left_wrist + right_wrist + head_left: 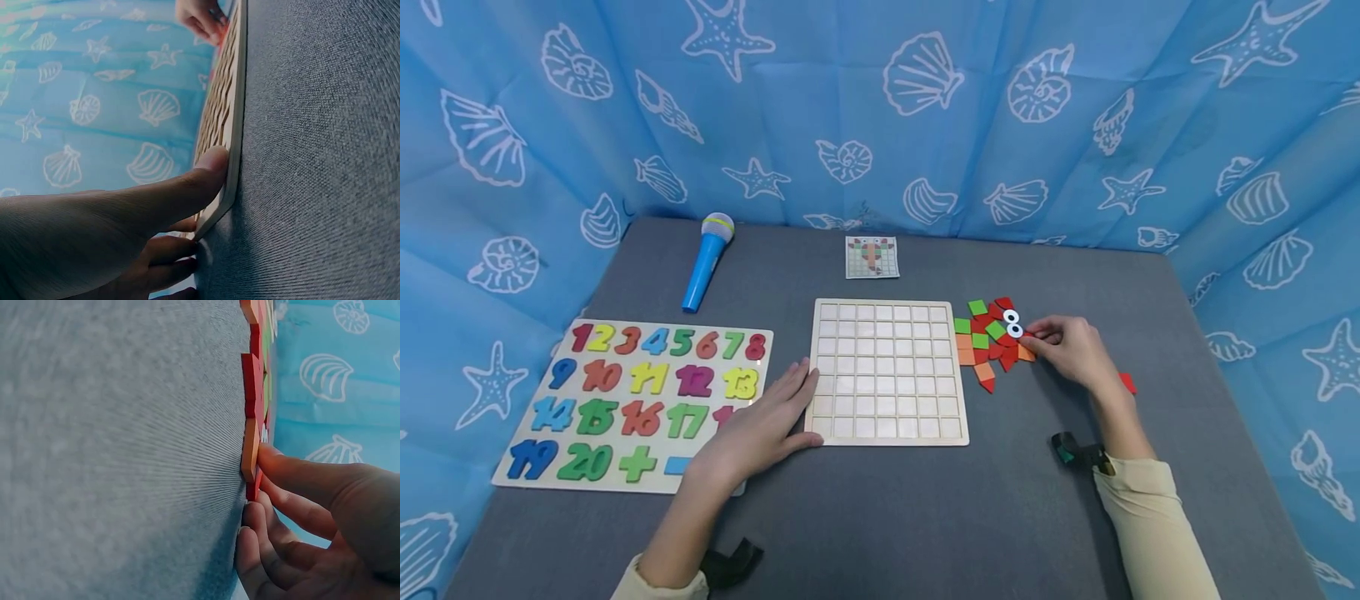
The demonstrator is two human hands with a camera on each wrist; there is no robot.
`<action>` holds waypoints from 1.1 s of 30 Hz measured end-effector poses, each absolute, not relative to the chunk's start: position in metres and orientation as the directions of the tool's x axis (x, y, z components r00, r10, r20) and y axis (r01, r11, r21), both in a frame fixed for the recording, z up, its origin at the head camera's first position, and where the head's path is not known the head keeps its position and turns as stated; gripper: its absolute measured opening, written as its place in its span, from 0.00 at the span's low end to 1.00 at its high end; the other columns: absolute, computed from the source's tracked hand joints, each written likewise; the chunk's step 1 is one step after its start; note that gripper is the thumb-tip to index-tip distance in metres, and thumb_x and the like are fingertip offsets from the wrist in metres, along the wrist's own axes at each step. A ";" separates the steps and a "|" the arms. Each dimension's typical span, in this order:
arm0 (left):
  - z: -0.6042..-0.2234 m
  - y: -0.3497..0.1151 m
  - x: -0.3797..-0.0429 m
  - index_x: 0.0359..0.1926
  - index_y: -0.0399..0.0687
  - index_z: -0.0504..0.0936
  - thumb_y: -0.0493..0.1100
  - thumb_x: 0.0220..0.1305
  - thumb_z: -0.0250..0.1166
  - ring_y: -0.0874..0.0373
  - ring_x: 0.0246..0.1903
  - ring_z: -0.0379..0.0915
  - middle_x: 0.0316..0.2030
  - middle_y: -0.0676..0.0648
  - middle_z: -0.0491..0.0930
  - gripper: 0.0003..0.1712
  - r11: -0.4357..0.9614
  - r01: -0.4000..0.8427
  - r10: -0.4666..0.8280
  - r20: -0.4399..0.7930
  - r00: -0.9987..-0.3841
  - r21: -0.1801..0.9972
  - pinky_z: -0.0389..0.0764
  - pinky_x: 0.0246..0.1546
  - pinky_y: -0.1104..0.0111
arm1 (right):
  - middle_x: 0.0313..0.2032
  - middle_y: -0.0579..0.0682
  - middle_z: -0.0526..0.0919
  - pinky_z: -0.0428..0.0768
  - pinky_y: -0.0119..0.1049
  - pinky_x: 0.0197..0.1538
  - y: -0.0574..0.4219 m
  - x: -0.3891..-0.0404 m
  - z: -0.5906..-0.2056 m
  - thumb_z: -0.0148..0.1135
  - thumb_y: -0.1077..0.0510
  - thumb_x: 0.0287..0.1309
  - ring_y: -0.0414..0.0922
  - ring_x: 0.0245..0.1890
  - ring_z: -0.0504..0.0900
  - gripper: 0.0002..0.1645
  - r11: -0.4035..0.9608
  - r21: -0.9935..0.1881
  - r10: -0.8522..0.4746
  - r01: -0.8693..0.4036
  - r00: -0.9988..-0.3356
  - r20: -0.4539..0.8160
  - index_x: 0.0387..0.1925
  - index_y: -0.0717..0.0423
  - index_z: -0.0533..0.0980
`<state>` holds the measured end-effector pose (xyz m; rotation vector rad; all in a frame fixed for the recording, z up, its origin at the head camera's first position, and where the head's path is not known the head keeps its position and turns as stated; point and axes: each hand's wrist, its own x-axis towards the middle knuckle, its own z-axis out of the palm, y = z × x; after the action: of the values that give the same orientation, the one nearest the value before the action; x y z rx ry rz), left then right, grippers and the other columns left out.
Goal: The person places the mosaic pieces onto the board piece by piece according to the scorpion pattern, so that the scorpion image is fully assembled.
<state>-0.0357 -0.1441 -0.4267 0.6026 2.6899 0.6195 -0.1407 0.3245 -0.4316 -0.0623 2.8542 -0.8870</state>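
A pale wooden grid board (886,372) with square cells lies flat in the middle of the table. My left hand (763,429) rests along its left edge, fingers extended, with the thumb touching the near corner in the left wrist view. Just right of the board is a loose cluster of red, green and orange tiles (985,342), two of them bearing round white eyes (1012,323). At the cluster's right side my right hand (1078,354) pinches a red tile (252,489) between thumb and fingers; the fingers partly hide it.
A number puzzle board (655,333) lies at the left, partly under the left forearm. Behind stand out a blue toy microphone (702,271) and a small pattern card (872,257). One red piece (1127,383) lies beside the right wrist. Blue shell-print curtains surround the table.
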 end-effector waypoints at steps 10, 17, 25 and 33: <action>-0.450 -0.149 -0.036 0.86 0.41 0.58 0.61 0.69 0.73 0.38 0.87 0.51 0.86 0.37 0.55 0.56 0.779 0.363 0.483 -0.120 -0.867 0.511 0.70 0.79 0.44 | 0.43 0.64 0.89 0.78 0.17 0.37 0.324 -0.134 -0.431 0.73 0.60 0.70 0.48 0.39 0.87 0.14 0.813 -0.580 -0.088 -0.053 -0.996 -0.034 0.50 0.65 0.83; -0.484 -0.155 -0.043 0.87 0.47 0.56 0.64 0.64 0.76 0.42 0.88 0.49 0.88 0.43 0.52 0.61 0.805 0.365 0.464 -0.114 -0.878 0.469 0.72 0.79 0.47 | 0.47 0.66 0.91 0.80 0.13 0.38 0.304 -0.127 -0.421 0.73 0.59 0.70 0.53 0.41 0.92 0.17 0.765 -0.639 -0.086 -0.076 -0.996 0.016 0.55 0.64 0.85; -0.482 -0.153 -0.044 0.87 0.48 0.55 0.62 0.64 0.77 0.44 0.88 0.46 0.89 0.45 0.50 0.61 0.802 0.331 0.452 -0.143 -0.880 0.498 0.70 0.80 0.46 | 0.53 0.65 0.91 0.81 0.13 0.44 0.264 -0.132 -0.416 0.72 0.63 0.70 0.57 0.47 0.94 0.16 0.697 -0.705 -0.212 -0.131 -0.977 -0.028 0.57 0.62 0.87; -0.479 -0.154 -0.043 0.87 0.48 0.55 0.62 0.65 0.77 0.43 0.88 0.46 0.88 0.44 0.50 0.61 0.803 0.319 0.448 -0.157 -0.880 0.503 0.69 0.81 0.46 | 0.47 0.60 0.94 0.82 0.23 0.39 0.235 -0.155 -0.428 0.72 0.61 0.71 0.53 0.44 0.93 0.12 0.672 -0.720 -0.279 -0.172 -0.960 -0.030 0.53 0.58 0.90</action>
<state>-0.0434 -0.1536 -0.4789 0.5910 2.7230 0.6904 -0.1547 0.2352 -0.4283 -0.3727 2.7447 -1.1614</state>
